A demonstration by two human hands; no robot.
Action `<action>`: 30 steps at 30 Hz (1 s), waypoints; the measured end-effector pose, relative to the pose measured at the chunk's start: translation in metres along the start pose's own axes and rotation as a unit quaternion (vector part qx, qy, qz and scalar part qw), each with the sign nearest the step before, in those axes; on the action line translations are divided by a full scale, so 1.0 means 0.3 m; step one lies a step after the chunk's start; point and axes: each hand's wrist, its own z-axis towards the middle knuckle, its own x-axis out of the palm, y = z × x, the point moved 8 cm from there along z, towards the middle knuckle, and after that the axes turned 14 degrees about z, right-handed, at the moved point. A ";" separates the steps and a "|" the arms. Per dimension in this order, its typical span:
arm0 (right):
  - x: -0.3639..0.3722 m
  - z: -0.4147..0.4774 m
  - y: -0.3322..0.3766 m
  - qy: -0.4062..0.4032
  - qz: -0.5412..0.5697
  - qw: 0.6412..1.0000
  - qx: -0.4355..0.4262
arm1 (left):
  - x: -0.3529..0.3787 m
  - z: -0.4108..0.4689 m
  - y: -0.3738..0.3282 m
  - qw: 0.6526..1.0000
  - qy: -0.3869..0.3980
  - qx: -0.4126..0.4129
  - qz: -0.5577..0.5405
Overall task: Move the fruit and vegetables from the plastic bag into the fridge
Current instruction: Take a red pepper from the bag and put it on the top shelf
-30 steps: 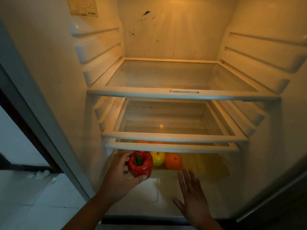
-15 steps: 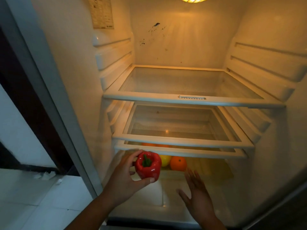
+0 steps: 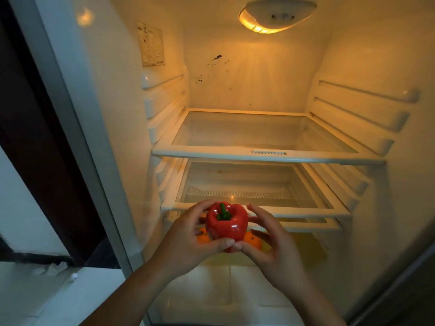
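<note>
Wide room above upper shelf (image 3: 268, 156); narrower above middle shelf (image 3: 294, 209); oranges (image 3: 255, 242) below

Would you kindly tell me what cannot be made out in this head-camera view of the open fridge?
Head view, the only one:
- Orange fruit below the lowest shelf: mostly hidden behind the red pepper, the left hand and the right hand; count and kind unclear.
- Wall label: print too small to read.
- Plastic bag: outside the frame.
- Both forearms: cut off by the bottom edge.
</note>
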 end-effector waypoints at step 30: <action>-0.610 0.321 0.347 -0.312 -0.160 0.934 -0.072 | 0.118 0.625 -0.495 0.930 0.009 0.195 0.313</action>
